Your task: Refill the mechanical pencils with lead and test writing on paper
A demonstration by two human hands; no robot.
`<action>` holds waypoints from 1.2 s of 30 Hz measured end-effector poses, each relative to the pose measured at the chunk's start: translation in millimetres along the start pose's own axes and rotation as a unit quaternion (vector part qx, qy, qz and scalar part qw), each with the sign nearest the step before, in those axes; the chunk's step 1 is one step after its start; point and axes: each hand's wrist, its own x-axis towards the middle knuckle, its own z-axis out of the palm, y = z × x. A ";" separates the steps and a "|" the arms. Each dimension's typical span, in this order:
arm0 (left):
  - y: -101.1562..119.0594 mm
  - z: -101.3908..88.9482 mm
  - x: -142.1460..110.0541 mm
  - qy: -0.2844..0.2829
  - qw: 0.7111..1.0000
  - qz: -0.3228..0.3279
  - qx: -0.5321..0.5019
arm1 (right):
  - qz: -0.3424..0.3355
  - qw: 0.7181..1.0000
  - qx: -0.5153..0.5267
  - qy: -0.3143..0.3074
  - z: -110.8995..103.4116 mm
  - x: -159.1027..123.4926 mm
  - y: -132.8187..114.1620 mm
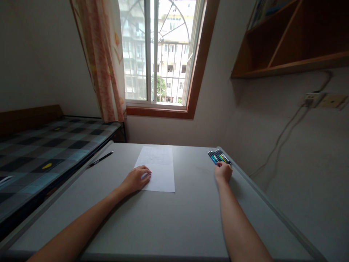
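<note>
A white sheet of paper (159, 167) lies flat in the middle of a grey table (191, 214). My left hand (137, 179) rests on the sheet's near left corner, fingers curled loosely and lying flat on it. A row of several coloured pens (217, 156) lies side by side near the table's far right edge. My right hand (223, 171) sits at the near ends of those pens, fingers curled and touching them. A single black pen (100, 159) lies alone at the table's far left edge.
A bed with a checked cover (40, 153) stands close along the table's left side. A window with a curtain (103, 62) is ahead. A wooden shelf (289, 40) hangs on the right wall above a socket with cables (313, 99).
</note>
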 end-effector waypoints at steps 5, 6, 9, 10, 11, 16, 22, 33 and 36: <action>2.3 -1.8 -0.2 -0.006 1.000 -0.013 -0.004 | 0.004 1.000 -0.014 -0.016 -1.9 -1.7 0.1; 2.7 -2.2 -0.2 -0.006 1.000 -0.015 -0.004 | 0.000 1.000 -0.013 -0.018 -1.6 -1.7 0.6; 3.9 -3.4 -0.3 -0.009 1.000 -0.014 0.000 | -0.023 1.000 0.002 -0.017 0.5 -0.8 2.3; 4.2 -3.6 -0.4 -0.010 1.000 -0.013 0.001 | -0.029 0.999 0.006 -0.016 1.4 -0.4 2.6; 4.6 -3.9 -0.4 -0.010 1.000 -0.012 0.002 | -0.035 0.999 0.009 -0.018 2.3 0.0 2.7; 4.9 -4.2 -0.3 -0.009 1.000 -0.005 0.010 | -0.047 0.998 0.007 -0.039 5.7 -0.2 0.3; 2.6 -3.2 -0.3 -0.009 1.000 0.002 0.016 | -0.038 0.997 -0.031 -0.060 4.5 -5.1 -4.2; 2.1 -3.4 -1.3 -0.009 1.000 -0.005 0.013 | -0.011 0.998 -0.028 -0.049 5.9 -6.2 -7.6; 2.2 -3.3 -1.4 -0.007 1.000 -0.018 0.013 | -0.010 0.999 -0.023 -0.039 5.9 -6.6 -7.8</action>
